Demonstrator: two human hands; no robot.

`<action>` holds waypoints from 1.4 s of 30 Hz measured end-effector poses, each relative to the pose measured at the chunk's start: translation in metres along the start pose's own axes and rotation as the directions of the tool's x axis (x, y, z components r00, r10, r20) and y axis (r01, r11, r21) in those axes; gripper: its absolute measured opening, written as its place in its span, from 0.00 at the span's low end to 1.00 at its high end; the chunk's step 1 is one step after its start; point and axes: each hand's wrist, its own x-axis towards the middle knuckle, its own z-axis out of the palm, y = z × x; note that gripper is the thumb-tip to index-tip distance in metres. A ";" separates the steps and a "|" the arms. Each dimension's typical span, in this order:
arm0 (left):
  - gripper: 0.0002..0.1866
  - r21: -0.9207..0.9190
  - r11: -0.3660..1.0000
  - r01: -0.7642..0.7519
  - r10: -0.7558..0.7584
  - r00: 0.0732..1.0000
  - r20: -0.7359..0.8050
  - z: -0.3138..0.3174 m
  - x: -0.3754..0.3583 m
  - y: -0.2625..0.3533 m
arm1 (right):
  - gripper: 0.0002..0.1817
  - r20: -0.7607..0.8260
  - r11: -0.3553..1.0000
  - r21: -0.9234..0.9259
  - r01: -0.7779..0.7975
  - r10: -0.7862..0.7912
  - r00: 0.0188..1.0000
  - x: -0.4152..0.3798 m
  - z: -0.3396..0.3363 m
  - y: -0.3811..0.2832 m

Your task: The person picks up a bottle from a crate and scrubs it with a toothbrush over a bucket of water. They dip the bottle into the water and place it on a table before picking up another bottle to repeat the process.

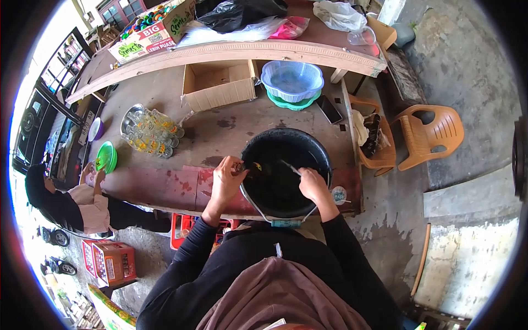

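A black bucket (322, 147) with dark contents stands at the table's front edge. At its left rim my left hand (226, 184) is closed around a clear glass with yellow print (254, 166), tilted over the bucket. My right hand (314, 186) is over the bucket's right side, its fingers closed on a thin pale stick-like tool (289, 166); its far end is too small to name. The bucket's wire handle with a teal grip (286, 224) hangs at the front. To the left lie several clear glasses with yellow print (154, 132) in a cluster, by a metal bowl (132, 116).
An open cardboard box (220, 99), blue and green baskets (291, 81) and a phone (330, 110) lie farther back. A raised wooden shelf (231, 52) crosses behind. A co-worker (82, 201) sits left, hands at a green bowl (107, 156). A small round cup (339, 194) stands right.
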 end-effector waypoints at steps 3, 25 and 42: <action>0.16 0.025 0.999 -0.047 0.048 0.998 -0.049 0.008 -0.011 -0.012 | 0.08 -0.195 0.974 0.193 0.120 -0.082 0.977 -0.015 -0.009 -0.018; 0.12 -0.133 0.990 -0.038 0.008 0.975 -0.221 -0.044 -0.018 0.025 | 0.05 -0.425 0.965 0.254 0.069 0.047 0.904 -0.024 -0.016 -0.005; 0.07 -0.155 0.964 0.216 -0.212 0.976 0.047 -0.031 -0.051 -0.003 | 0.10 -0.539 0.921 0.315 0.231 -0.027 0.842 -0.044 -0.006 -0.008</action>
